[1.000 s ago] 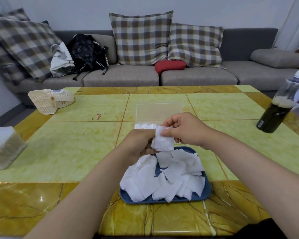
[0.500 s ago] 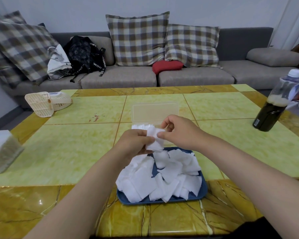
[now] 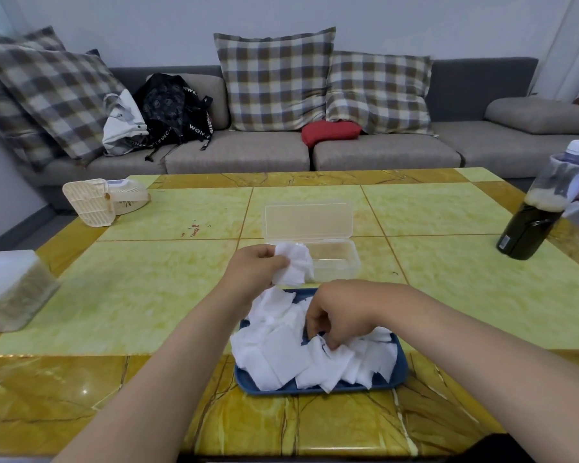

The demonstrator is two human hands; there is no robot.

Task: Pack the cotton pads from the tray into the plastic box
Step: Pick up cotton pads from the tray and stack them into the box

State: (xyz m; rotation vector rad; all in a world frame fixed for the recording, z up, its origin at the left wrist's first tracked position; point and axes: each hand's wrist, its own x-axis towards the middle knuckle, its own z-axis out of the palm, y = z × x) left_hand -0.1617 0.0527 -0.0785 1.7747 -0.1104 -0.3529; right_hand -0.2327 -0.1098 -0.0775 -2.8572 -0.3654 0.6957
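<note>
Soft white square cotton pads [image 3: 281, 359] lie heaped and overlapping on a shallow blue tray [image 3: 401, 372] with rounded corners, near the front of the glossy yellow-green marble-look table [image 3: 147, 295]. Just beyond it stands a clear plastic box [image 3: 340, 260], its hinged lid upright. The left hand [image 3: 256, 269] is closed on a small bunch of pads [image 3: 295, 267] at the box's left end; the right hand [image 3: 340, 315] pinches pads on the tray

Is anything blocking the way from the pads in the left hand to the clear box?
Nothing visible. The left hand holds cotton pads right at the plastic box, whose lid stands open.
</note>
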